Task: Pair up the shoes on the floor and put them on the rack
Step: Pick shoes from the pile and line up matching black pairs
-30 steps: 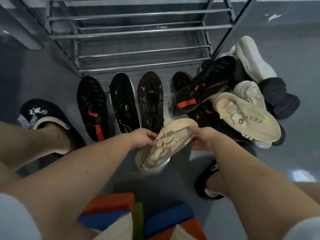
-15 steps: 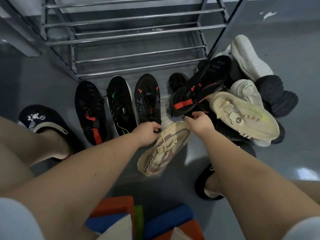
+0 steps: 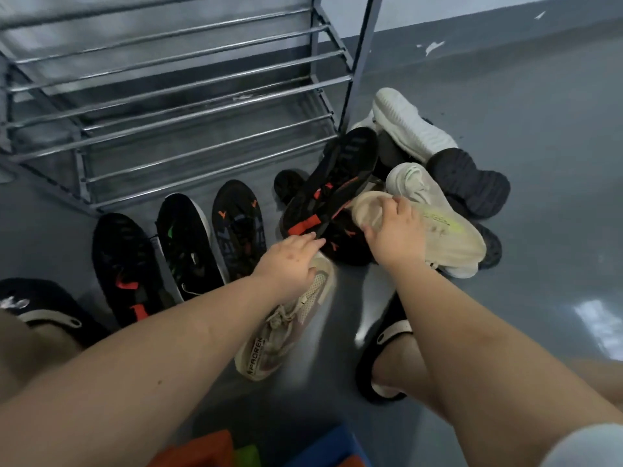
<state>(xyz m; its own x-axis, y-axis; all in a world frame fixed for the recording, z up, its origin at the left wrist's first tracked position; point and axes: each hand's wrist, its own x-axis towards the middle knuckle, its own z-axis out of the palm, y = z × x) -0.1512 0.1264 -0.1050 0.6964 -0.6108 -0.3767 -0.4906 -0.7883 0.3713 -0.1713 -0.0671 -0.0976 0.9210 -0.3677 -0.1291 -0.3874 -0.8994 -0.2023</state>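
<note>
On the far left, your foot in a black slipper stands on the grey floor. Next come three dark shoes in a row, toes toward the rack: a black shoe with red marks, a black shoe with a green mark and a black shoe with orange arrows. The rack's bars carry no shoes in the part you can see.

Your left hand lies on the front of the beige shoe, which rests on the floor just beside the row — the fingers are spread forward toward the black-and-orange shoe, not closed on anything.

Your right hand is curled over the opening of the cream shoe with the yellow stripe at the near edge of the pile; it grips the collar. Behind it you have a pale mint shoe, a white shoe upside down, and a dark sole.
</note>
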